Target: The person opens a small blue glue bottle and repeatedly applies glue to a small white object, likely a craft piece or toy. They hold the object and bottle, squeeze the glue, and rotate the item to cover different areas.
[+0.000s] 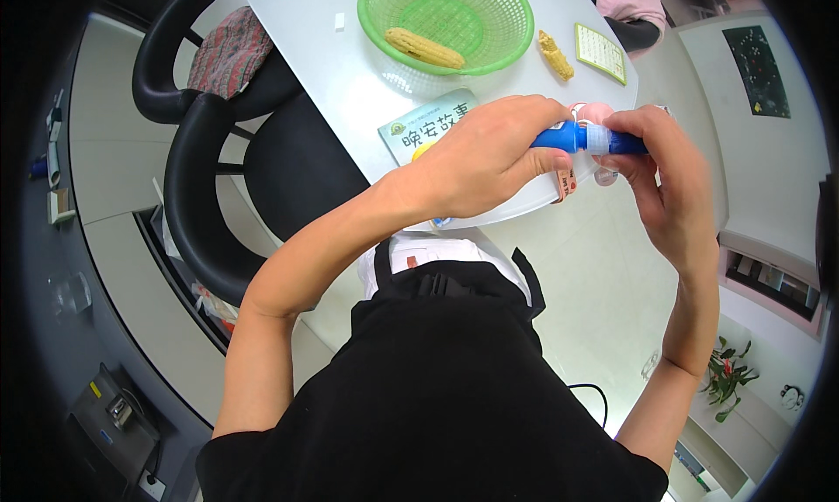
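Above the right end of the white table (328, 69), my left hand (505, 151) grips the blue body of a small bottle (556, 137). My right hand (662, 154) pinches the dark blue cap end (626, 143), past a clear plastic collar at the bottle's neck. Whether cap and collar are joined cannot be told. Behind the bottle, partly hidden, lies a pink item (595, 112) with a strap hanging near the table edge. A light blue book (400, 123) with large writing on its cover is partly covered by my left hand and forearm.
A green plastic basket (373, 33) holds a corn cob (425, 48). Another, partly stripped cob (556, 55) lies beside a green-edged card (600, 53). A small white block (339, 22) sits farther left. Black chairs (301, 168) stand left; part of a person in pink (630, 4) shows at upper right.
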`<state>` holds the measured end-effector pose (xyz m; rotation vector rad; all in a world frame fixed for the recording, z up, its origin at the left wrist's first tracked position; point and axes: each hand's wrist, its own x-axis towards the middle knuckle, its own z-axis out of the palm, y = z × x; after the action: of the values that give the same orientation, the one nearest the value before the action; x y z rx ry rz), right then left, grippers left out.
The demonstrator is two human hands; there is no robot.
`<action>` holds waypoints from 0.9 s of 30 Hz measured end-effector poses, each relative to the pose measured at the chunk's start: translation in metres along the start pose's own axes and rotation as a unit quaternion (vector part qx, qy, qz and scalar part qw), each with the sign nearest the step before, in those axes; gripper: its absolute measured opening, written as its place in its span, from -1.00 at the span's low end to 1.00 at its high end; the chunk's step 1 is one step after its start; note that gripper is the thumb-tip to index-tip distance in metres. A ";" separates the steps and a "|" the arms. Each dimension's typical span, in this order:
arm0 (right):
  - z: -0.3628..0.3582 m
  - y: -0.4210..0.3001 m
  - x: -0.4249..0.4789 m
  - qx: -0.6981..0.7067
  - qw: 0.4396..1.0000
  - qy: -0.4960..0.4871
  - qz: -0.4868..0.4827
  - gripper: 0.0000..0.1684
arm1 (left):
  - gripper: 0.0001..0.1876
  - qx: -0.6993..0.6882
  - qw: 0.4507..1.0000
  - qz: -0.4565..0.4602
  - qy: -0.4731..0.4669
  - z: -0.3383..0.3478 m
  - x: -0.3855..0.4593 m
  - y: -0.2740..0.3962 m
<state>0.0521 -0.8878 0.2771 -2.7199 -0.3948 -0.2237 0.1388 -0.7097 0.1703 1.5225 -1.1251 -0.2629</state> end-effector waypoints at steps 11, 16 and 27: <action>-0.002 0.000 0.002 -0.029 0.999 -0.029 0.011 -0.70 | -0.65 0.045 0.999 0.014 0.012 0.001 0.001 0.004; 0.005 -0.009 0.001 0.062 0.995 0.037 0.064 -0.69 | -0.62 0.000 1.000 0.000 0.007 0.001 0.002 0.002; 0.003 -0.007 0.002 0.070 0.995 0.070 0.020 -0.66 | -0.62 -0.106 0.994 -0.032 -0.019 0.000 0.001 0.014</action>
<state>0.0525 -0.8795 0.2779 -2.5530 -0.3031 -0.3587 0.1328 -0.7090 0.1827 1.3705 -1.0449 -0.4438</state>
